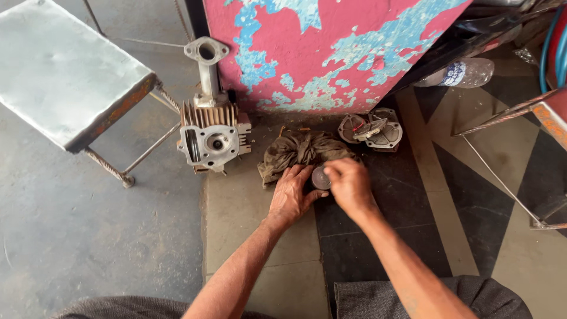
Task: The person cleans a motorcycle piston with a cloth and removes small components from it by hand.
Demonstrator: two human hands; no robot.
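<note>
My left hand and my right hand meet low over the tiled floor, both holding a small round grey metal part between them. The right fingers pinch its upper edge, and the left palm cups it from the left. Just beyond the hands lies a crumpled dirty brown rag. A finned grey engine cylinder head with an upright intake pipe stands to the left of the rag.
A metal stool with rusty legs stands at the left. A peeling pink and blue panel rises behind. Grey engine cover pieces lie beside the rag, a plastic bottle farther right, and a thin metal frame at the right edge.
</note>
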